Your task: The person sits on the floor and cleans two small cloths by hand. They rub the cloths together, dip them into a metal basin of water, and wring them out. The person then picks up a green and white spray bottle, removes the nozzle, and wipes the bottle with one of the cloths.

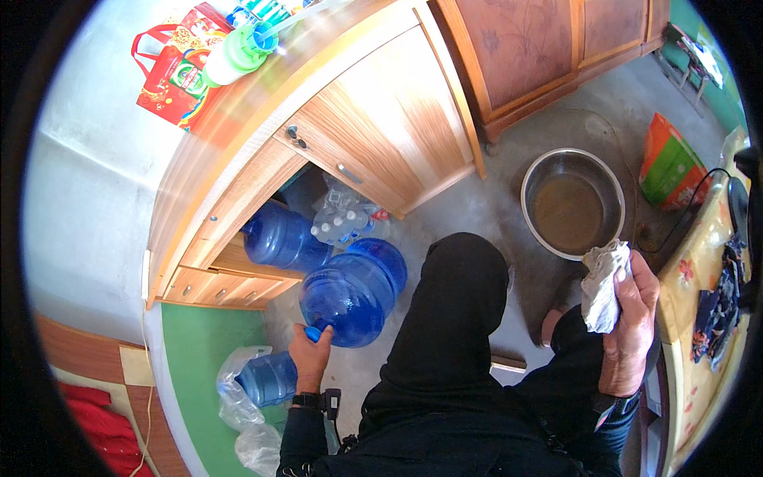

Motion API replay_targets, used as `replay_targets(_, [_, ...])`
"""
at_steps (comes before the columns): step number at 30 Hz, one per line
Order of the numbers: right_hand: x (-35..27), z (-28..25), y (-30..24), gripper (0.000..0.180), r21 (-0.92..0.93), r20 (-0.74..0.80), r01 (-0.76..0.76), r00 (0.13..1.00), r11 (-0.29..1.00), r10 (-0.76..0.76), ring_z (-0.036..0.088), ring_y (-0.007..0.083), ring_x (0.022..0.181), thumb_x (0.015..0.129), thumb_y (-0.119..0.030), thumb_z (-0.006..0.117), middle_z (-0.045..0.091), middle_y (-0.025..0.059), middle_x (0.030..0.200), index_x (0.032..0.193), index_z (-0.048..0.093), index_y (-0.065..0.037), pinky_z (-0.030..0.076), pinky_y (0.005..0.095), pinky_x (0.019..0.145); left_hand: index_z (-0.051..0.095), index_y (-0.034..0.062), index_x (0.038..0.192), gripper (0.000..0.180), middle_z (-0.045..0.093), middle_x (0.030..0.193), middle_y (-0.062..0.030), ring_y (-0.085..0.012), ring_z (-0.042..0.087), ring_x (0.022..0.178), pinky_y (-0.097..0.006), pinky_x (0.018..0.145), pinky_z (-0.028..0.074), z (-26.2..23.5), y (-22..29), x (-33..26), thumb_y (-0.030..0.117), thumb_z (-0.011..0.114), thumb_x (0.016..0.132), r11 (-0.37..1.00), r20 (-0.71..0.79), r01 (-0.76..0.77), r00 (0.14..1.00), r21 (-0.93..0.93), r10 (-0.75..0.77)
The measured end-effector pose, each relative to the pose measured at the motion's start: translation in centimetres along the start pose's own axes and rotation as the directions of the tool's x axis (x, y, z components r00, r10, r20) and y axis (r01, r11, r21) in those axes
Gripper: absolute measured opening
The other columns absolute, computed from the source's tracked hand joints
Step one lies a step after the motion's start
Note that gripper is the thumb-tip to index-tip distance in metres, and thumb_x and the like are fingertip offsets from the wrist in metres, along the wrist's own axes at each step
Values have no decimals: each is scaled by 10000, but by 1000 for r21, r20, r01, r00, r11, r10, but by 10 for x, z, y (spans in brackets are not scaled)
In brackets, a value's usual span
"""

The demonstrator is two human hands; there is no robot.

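Observation:
My left hand point(310, 354) is closed around the neck of a large blue water jug point(350, 294), which leans on the floor with its neck toward me. A white cloth point(604, 286), crumpled and greyish, is gripped in my right hand point(632, 314), raised beside the table. Another blue water jug point(288, 240) lies at the cabinet opening. A smaller blue jug point(269, 377) sits partly inside clear plastic near my left wrist.
Pale wooden cabinet point(366, 103) with an open compartment; a pack of clear bottles point(342, 225) stands before it. A metal basin point(528, 199) holding murky water is on the floor. Green-orange bag point(668, 167) and cloth-covered table point(683, 318) are at right. Red bag point(171, 87) sits on the cabinet.

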State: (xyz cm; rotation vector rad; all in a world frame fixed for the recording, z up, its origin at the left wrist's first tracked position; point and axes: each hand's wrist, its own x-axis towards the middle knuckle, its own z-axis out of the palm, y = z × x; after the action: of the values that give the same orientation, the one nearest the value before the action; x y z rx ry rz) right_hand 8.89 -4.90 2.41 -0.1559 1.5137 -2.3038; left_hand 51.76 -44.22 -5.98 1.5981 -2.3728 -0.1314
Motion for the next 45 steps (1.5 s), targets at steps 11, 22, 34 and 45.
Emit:
replay_targets(11, [4, 6, 8, 261, -37, -18, -31, 999, 999, 30, 721, 98, 849, 1083, -181, 692, 780, 69, 1040, 1225, 696, 38, 579, 260, 763, 627, -49, 968, 495, 705, 752, -148, -257, 699, 566, -420, 484, 555, -7, -37, 8, 340, 917, 873, 901, 84, 330, 944, -282, -319])
replay_targets(22, [8, 13, 8, 281, -80, 4, -24, 1000, 996, 24, 698, 89, 824, 1103, -217, 684, 759, 55, 1000, 1219, 690, 39, 556, 247, 733, 623, -44, 910, 478, 705, 758, -211, -313, 712, 632, -485, 598, 560, 3, -60, 41, 337, 911, 883, 960, -9, 214, 976, -182, -219])
replay_targets(34, [13, 21, 13, 240, -150, 3, -36, 999, 988, 37, 691, 82, 831, 1104, -180, 656, 764, 51, 1000, 1205, 706, 32, 551, 247, 746, 605, -3, 910, 374, 610, 709, -106, -193, 560, 674, -413, 638, 493, -9, -103, 156, 256, 874, 887, 956, 132, 59, 991, -286, -22])
replay_targets(45, [22, 38, 28, 231, -161, 57, -38, 997, 986, 47, 713, 97, 817, 1107, -161, 646, 780, 57, 1008, 1218, 712, 31, 559, 251, 735, 596, 3, 972, 373, 612, 718, -139, -264, 611, 672, -427, 657, 501, -29, -45, 167, 234, 872, 872, 964, 234, -181, 946, -194, 225])
